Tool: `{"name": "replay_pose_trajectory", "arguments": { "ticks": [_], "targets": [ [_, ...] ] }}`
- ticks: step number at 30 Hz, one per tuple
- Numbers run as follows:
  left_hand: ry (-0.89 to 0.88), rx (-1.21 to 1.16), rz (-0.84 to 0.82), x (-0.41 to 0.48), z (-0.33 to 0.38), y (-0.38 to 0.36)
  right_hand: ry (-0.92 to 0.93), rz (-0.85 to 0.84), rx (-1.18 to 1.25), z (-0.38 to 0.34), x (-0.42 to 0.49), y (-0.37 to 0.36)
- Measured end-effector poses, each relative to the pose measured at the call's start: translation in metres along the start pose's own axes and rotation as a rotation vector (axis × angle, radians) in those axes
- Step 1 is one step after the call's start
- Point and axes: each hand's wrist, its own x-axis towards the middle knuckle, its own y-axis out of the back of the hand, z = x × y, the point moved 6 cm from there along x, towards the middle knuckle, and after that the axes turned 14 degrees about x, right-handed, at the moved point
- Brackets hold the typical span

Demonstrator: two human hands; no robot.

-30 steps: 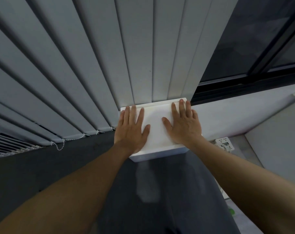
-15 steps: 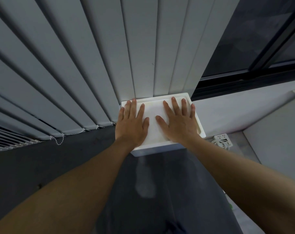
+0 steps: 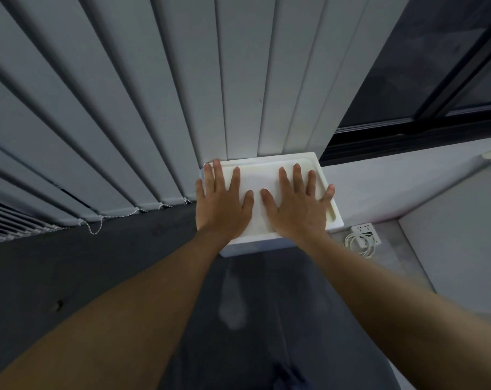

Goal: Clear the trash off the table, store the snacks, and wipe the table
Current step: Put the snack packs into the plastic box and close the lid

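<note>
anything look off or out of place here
Nothing spilled or damaged; the white box lies under the flat left hand and right hand. One oddity: the blinds' bottom chain droops in a loose loop, left of the box.

One head-worn view, forward and down, close over white box (image 3: 266, 171), edges seemingly warped.

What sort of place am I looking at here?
Probably an indoor room, perhaps an office: long vertical blinds, a dark sliding window beside them, and a white power strip with a coiled cable.
</note>
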Motion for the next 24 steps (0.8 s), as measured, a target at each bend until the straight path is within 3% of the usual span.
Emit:
{"name": "replay_pose_trajectory", "arguments": {
  "ticks": [6,14,19,24],
  "targets": [
    [0.039,-0.05,-0.063,-0.001,-0.003,-0.005,0.043,-0.102,-0.03,0.003,0.013,-0.003],
    [0.067,-0.044,-0.071,-0.009,-0.001,-0.004,0.071,-0.089,-0.032,0.002,0.013,-0.002],
    [-0.01,-0.001,-0.014,-0.004,0.0,-0.001,0.066,0.02,0.015,-0.003,0.003,0.002],
    [-0.119,0.001,0.006,-0.001,0.004,0.0,0.038,-0.042,-0.01,0.001,0.0,-0.003]
  ]
}}
